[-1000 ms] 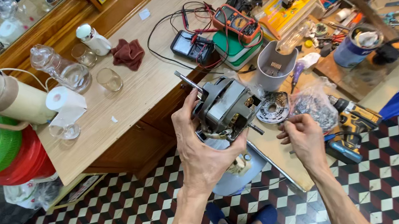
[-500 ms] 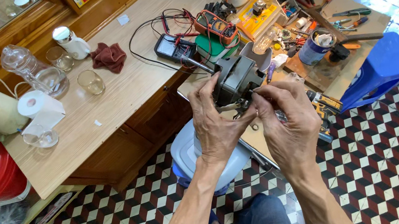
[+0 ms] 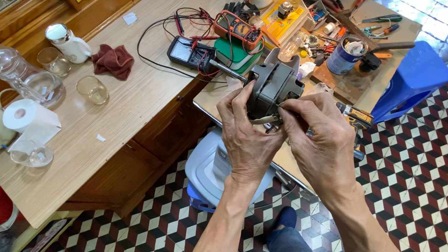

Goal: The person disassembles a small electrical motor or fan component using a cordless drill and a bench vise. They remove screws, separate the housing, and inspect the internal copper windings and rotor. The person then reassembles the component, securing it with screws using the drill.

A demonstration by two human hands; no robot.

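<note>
Left hand [image 3: 247, 140]: we grip the motor [image 3: 273, 85] from its left.
Right hand [image 3: 318, 135]: we pinch the motor's underside.
Meter [image 3: 237, 27]: on the tabletop [image 3: 116, 125], behind the motor.

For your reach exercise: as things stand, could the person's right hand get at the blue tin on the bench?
Probably yes. The blue tin stands open on top, beyond the right hand, but that hand grips the grey motor together with the left hand.
</note>
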